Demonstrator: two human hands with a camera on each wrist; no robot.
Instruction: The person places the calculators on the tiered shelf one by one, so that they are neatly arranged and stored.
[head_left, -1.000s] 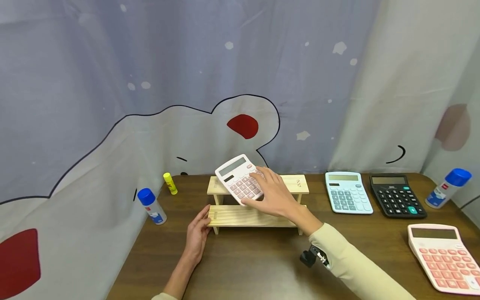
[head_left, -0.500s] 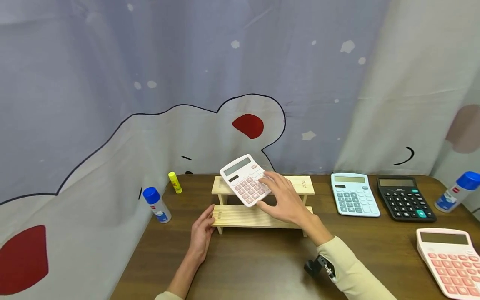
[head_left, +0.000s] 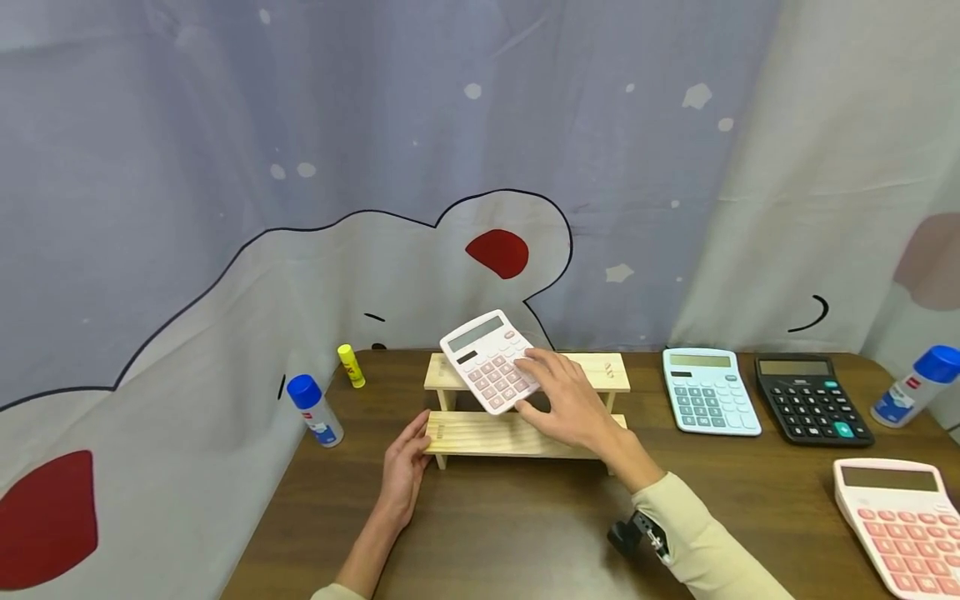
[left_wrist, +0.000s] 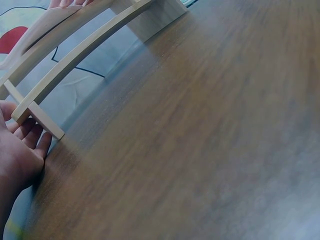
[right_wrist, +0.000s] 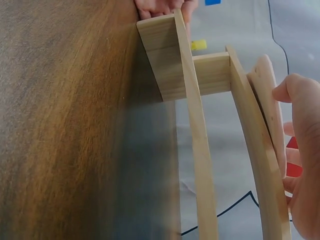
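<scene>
A white calculator with pink keys (head_left: 487,358) lies tilted on the upper tier of a small two-tier wooden shelf (head_left: 480,433). In the head view its lower corner reaches out over the gap toward the lower tier. My right hand (head_left: 566,400) holds it by its right side, the fingertips over the keys and the thumb at the lower edge. The right wrist view shows the calculator (right_wrist: 270,110) edge-on against the upper board. My left hand (head_left: 403,471) grips the left end of the lower tier; in the left wrist view its fingers curl by the shelf leg (left_wrist: 47,122).
Right of the shelf lie a light blue calculator (head_left: 712,392), a black calculator (head_left: 813,400) and a pink calculator (head_left: 900,525). Blue-capped bottles stand at left (head_left: 318,412) and right (head_left: 911,392). A yellow glue stick (head_left: 351,367) stands near the back, before a curtain (head_left: 375,125).
The whole head view has shifted slightly, so the scene sits farther right. Against the shelf, both hands and the held calculator stay almost where they were.
</scene>
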